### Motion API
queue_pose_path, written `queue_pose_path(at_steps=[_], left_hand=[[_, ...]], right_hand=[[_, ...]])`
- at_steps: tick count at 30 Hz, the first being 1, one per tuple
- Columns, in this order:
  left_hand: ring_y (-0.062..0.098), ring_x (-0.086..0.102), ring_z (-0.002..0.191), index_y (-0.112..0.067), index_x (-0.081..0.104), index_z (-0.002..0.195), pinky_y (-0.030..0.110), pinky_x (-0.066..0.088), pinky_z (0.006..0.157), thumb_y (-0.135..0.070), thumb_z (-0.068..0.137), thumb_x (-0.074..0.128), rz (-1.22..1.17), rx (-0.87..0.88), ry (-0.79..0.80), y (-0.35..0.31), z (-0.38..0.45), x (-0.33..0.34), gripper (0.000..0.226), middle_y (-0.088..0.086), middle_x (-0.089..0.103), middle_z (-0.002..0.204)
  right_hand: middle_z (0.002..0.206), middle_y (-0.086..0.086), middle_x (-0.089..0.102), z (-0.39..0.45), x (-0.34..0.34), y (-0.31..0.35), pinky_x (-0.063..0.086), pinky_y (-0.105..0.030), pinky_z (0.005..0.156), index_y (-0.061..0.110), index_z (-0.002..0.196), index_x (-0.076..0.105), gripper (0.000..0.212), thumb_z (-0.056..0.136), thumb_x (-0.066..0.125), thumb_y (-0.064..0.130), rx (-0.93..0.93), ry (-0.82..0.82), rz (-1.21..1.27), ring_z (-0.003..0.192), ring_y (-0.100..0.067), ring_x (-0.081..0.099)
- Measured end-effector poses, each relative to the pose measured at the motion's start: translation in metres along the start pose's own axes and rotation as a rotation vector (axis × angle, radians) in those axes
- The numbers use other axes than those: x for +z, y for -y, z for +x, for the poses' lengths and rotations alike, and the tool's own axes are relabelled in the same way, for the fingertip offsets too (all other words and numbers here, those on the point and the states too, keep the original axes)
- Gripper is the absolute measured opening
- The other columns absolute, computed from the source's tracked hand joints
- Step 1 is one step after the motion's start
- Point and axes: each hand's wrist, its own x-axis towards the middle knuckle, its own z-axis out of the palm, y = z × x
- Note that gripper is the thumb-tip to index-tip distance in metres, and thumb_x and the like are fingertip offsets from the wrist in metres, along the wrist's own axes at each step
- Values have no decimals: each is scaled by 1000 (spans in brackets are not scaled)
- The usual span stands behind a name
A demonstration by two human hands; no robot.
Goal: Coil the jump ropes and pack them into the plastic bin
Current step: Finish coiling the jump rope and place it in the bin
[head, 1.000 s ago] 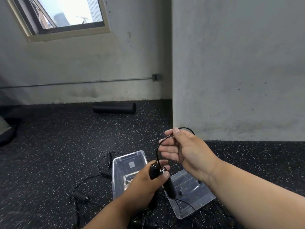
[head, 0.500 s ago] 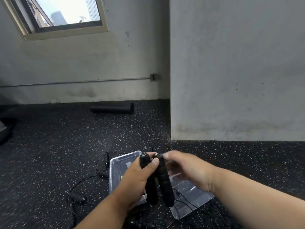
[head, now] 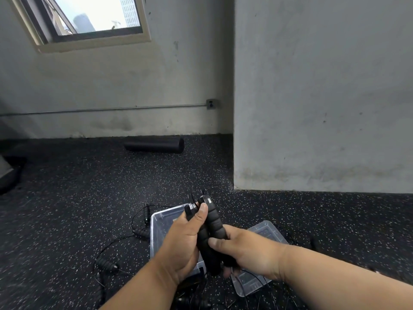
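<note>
Both hands grip two black jump-rope handles (head: 212, 229) together: left hand (head: 183, 245) near the tops, right hand (head: 243, 251) lower down (above the clear bin (head: 159, 227) on the floor).

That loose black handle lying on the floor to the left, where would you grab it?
Grip the loose handle across its ribbed middle, coming from above: it lies flat on the floor, and its thin cord trails off the end.
</note>
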Motion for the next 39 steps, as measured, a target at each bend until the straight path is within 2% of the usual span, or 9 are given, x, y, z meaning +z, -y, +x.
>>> queue_pose_path(at_steps=[4,9,15,26,29,32,35,37,39], left_hand=[[30,65,88,-1,67,111,44,61,83,-35,93,66,67,31,-8,-1,0,-4,38,18,64,96],[35,64,100,-2,68,111,57,53,103,-42,96,67,110,36,-23,-1,0,-7,42,18,65,101],[24,67,94,-4,71,110,47,57,97,-35,94,64,94,50,-29,-3,-4,-3,36,10,68,96],[33,68,108,-3,72,115,58,52,107,-38,95,65,58,6,-23,2,-1,-6,41,17,72,109],[29,68,114,-6,72,122,49,51,108,-35,89,69,146,21,-52,-1,-1,-8,44,12,76,116],[18,63,126,-16,58,144,30,49,102,-43,79,78,411,43,-109,-9,0,-16,73,-2,72,129],[15,43,143,-31,19,165,38,39,117,-56,76,85,794,97,-226,-9,-2,-21,113,-10,40,156],[13,17,155,-43,0,164,41,22,125,-59,76,85,1017,202,-220,-8,-7,-19,124,-20,13,165],[5,0,156,-52,-5,161,42,7,127,-64,76,82,1278,283,-129,-6,-10,-16,123,-30,5,163]], right_hand=[[80,4,71,3,1,-2,45,-31,61,19,111,57,11,107,57,29,-3,20,55,65,-18,61],[96,-7,70,4,3,-5,47,-33,68,20,112,65,37,86,74,45,88,19,178,91,-36,59],[104,-14,68,8,2,-13,46,-31,67,18,116,66,46,83,79,45,110,74,310,100,-42,48],[72,2,63,2,2,-3,35,-20,47,19,94,63,16,87,76,25,97,43,239,56,-10,52],[67,7,60,2,-7,4,39,-24,51,22,84,64,11,85,75,24,79,-46,-37,57,-11,50],[68,5,66,2,-26,9,47,-30,59,18,83,62,17,83,71,32,75,-239,-533,58,-14,55],[80,6,66,-2,-43,12,50,-31,62,25,89,57,17,83,64,41,74,-373,-1015,69,-16,62],[89,7,61,-3,-47,15,50,-33,66,28,95,53,17,87,62,40,43,-404,-1267,80,-22,64],[100,2,60,-2,-47,17,48,-36,67,27,103,54,18,90,63,35,-23,-413,-1420,87,-27,66]])
